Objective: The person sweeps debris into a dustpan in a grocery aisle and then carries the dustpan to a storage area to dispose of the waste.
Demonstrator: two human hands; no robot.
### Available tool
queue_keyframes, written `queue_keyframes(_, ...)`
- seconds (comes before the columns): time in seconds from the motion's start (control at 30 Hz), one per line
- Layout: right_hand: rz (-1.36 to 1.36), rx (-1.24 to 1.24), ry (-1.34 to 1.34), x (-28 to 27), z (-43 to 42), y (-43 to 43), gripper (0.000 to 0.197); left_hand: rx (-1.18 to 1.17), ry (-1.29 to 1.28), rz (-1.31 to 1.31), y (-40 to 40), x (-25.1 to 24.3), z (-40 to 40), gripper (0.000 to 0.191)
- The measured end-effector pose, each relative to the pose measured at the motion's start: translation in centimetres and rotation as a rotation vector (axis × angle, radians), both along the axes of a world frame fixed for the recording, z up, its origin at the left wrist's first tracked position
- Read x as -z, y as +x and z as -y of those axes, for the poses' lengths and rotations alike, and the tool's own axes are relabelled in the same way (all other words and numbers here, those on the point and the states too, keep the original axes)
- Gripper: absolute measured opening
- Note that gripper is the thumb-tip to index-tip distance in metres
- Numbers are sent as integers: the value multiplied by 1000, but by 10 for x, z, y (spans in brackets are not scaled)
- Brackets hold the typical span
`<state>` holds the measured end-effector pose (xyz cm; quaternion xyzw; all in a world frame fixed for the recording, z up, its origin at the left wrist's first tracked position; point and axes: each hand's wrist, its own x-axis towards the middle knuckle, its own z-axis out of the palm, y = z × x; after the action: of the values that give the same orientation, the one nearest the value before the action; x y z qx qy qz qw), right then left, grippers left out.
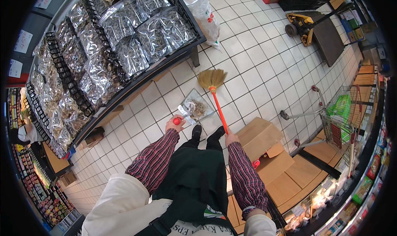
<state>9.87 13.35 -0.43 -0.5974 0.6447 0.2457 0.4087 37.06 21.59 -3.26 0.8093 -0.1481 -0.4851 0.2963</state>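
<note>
My left hand (175,123) is closed around the red-ended handle (177,121) of a dustpan. The metal dustpan (207,109) rests on the tiled floor in front of my shoes, with a heap of brownish debris (196,108) and a piece of clear plastic in it. My right hand (231,138) grips the orange handle of a broom (220,111). The broom's straw bristles (212,77) touch or hover near the floor, beyond the dustpan and slightly right; which one I cannot tell.
A display stand (161,62) with bagged dried goods is at the left. An open cardboard box (259,136) sits close on my right, beside a shopping cart (338,121). Farther off are a pallet jack (302,28) and a white plastic sack (203,17). A person (28,132) is at the far left.
</note>
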Motion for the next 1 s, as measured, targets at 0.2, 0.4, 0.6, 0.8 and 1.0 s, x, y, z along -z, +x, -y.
queue_keyframes(0.2, 265, 413, 294, -51, -102, -90, 38, 99, 40, 59, 6, -12, 1, 19)
queue_keyframes(0.4, 371, 827, 335, -146, -158, -141, 41, 147, 55, 46, 14, -16, -3, 19)
queue_keyframes(0.6, 439, 1107, 125, -68, -144, -145, 42, 224, -32, -1, 45, -6, -10, 19)
queue_keyframes(0.8, 508, 1476, 461, -10, -155, -112, 36, 403, 63, 112, 51, -14, 8, 18)
queue_keyframes(1.0, 800, 1378, 763, -51, -197, -93, 44, 417, 65, 146, 53, -19, 11, 17)
